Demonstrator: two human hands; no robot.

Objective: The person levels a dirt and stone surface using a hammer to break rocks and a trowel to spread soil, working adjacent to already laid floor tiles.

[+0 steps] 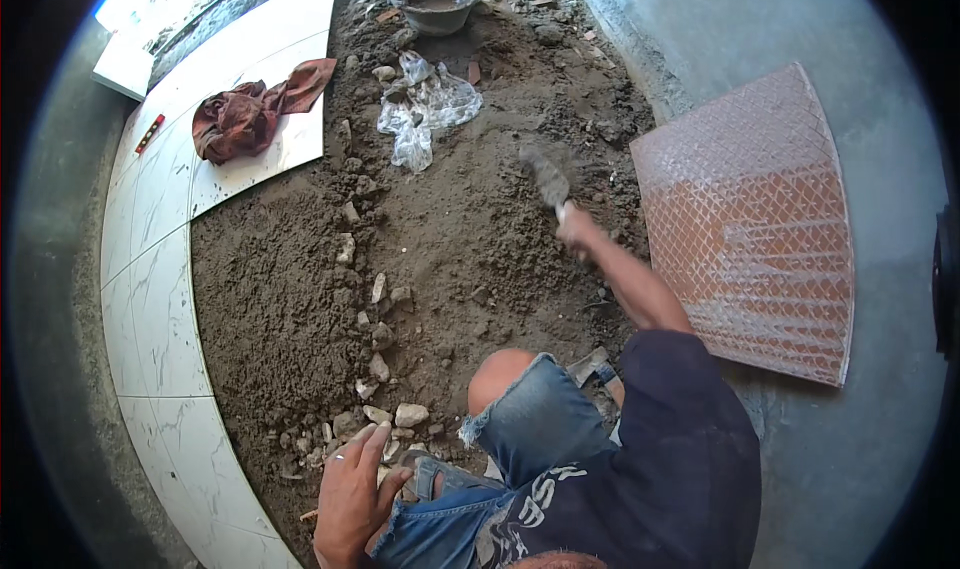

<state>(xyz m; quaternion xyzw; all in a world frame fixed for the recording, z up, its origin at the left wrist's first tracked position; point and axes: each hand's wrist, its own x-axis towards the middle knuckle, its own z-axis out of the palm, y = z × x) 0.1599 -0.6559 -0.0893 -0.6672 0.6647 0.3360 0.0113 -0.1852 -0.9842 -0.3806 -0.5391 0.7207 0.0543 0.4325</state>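
My right hand point(578, 229) is closed around the handle of a trowel point(549, 181), its arm stretched forward. The trowel's blade is smeared by motion and sits over the grey-brown mortar or sandy soil point(520, 234). My left hand point(352, 494) is held near my knee at the lower left, its fingers extended and nothing in them. A ring shows on one finger. Close to it are several pale stones point(410, 415). A row of small stones runs up from there, with rough dark mortar point(280, 309) to its left.
White marbled tiles point(160, 319) line the left side, bearing a reddish-brown cloth point(240, 121) and a small red level point(150, 134). A mortar bucket point(435, 1) stands at the far end, with a clear plastic bag point(425, 109) nearer. A large tile, ridged back showing point(750, 229), leans on the right wall.
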